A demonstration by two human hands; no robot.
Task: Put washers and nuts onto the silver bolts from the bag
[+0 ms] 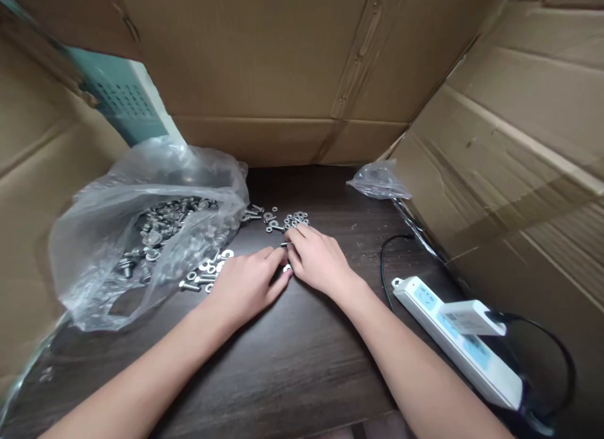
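1. While both hands meet over the dark table, clock positions are read from their fingertips, 12 pointing away from the person.
2. Right hand: grip narrow, fingers closed on a bolt; its shank points toward 9. The bolt lies at the fingertips, above the table.
3. Left hand: thumb and forefinger slightly apart, close to the right fingertips. A small shiny part shows at the thumb tip; cannot tell its type or which hand holds it.
4. At 12, just beyond the right hand: nuts in a loose cluster. At 11: more bolts and washers.
5. At 9, beside the left hand: scattered hardware, bolts and washers mixed.
6. At 9 to 10: large clear bag, open, containing many metal fasteners.
7. At 2: small clear bag. At 4: power strip with white plug.
8. Cardboard stands at 12, left and right.
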